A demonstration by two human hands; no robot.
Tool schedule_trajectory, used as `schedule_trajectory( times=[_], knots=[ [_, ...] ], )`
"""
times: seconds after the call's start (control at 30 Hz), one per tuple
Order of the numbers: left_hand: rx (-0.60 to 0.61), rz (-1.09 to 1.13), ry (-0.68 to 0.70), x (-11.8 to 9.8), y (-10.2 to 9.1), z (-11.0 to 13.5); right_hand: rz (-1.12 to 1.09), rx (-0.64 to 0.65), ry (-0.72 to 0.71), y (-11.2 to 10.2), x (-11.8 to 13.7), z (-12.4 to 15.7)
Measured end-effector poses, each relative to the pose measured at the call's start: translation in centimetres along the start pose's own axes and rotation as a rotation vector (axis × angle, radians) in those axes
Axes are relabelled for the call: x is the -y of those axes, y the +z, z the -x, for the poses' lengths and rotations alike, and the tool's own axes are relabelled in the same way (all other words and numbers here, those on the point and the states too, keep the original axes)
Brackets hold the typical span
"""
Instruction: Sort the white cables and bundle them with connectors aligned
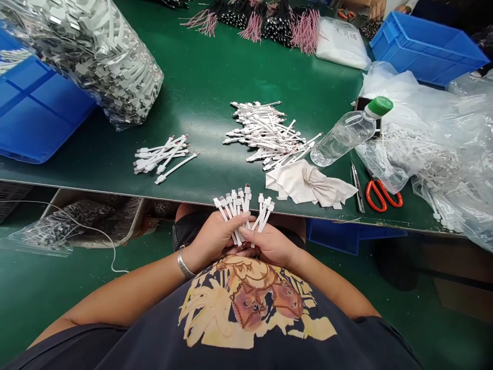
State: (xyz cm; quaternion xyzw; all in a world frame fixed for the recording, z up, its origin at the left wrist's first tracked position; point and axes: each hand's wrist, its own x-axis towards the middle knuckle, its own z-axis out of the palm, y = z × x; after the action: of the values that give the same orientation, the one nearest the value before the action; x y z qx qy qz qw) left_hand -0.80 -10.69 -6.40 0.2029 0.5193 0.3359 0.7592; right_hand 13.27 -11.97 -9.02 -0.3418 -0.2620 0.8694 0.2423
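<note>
Close to my body, at the table's front edge, both hands grip short white USB cables fanned out with their plugs pointing away from me. My left hand is closed round the larger bunch of white USB cables, thumb across them. In my right hand is a smaller group of white cables, pinched under the thumb. The two hands touch, and their lower fingers are partly hidden. Ahead on the table lie a big heap of similar cables and, to the left, a small pile of them.
A clear bottle leans beside a cloth, a utility knife and red-handled scissors. Plastic bags cover the right side. A stuffed bag overhangs a blue bin. Another person's hand shows at the back.
</note>
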Motion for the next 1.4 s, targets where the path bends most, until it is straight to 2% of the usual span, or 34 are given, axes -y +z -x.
schedule_trajectory(
  times=[0.23,0.5,0.77,0.87,1.0,1.13,1.4],
  knots=[
    [-0.008,-0.046,0.058,0.34,-0.23,0.17,0.018,-0.026,0.000,0.24,0.33,0.16],
    [0.004,-0.057,-0.009,0.21,0.12,0.37,-0.005,0.004,-0.003,-0.13,0.00,0.05],
    [0.068,-0.094,0.022,0.57,-0.37,0.11,-0.013,0.013,0.016,-0.31,-0.13,-0.08],
    [0.081,-0.067,-0.002,0.57,-0.32,-0.03,-0.032,0.029,0.009,-0.33,-0.26,-0.23],
    [0.169,-0.069,-0.051,0.79,-0.37,-0.30,-0.073,0.029,0.021,-0.09,-0.06,-0.29],
    [0.154,-0.059,-0.024,0.67,-0.23,-0.14,-0.078,0.003,0.054,0.09,0.21,-0.23],
    [0.176,-0.104,-0.010,0.50,-0.25,0.34,-0.104,0.064,0.047,-0.22,0.19,-0.44]
  ],
)
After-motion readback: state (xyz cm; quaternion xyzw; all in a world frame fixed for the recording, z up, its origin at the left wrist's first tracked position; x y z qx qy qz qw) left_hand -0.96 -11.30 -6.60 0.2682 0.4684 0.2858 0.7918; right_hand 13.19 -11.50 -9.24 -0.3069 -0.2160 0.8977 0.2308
